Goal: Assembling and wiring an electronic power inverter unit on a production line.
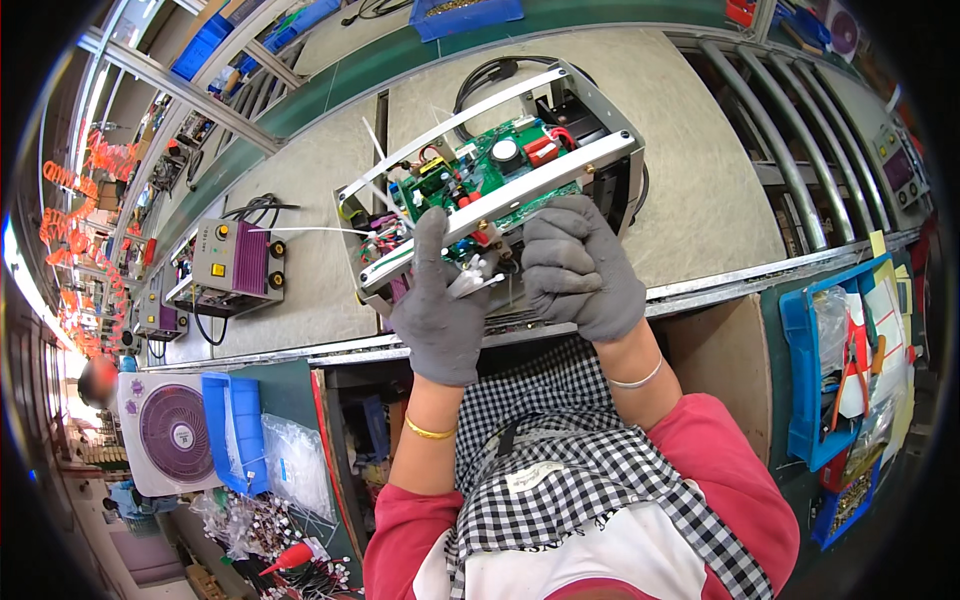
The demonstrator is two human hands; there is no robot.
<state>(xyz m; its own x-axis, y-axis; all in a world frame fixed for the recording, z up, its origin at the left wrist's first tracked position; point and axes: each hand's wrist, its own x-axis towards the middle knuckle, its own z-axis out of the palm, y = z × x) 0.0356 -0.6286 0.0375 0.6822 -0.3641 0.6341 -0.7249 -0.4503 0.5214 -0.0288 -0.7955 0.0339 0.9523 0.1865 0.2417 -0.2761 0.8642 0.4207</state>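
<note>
Purple-grilled fan (178, 432) beside blue bin (248, 408)

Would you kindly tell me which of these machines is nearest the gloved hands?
The machine with the exposed green circuit board: left hand and right hand are at its near side; the purple-sided machines stand farther off.

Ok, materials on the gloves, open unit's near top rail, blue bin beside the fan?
Gloves: probably knit fabric, perhaps coated; matte grey, creasing at the fingers.
Near top rail: likely metal, possibly aluminium; silvery sheen, straight edges.
Blue bin: likely moulded plastic; even colour, slight gloss.
</note>
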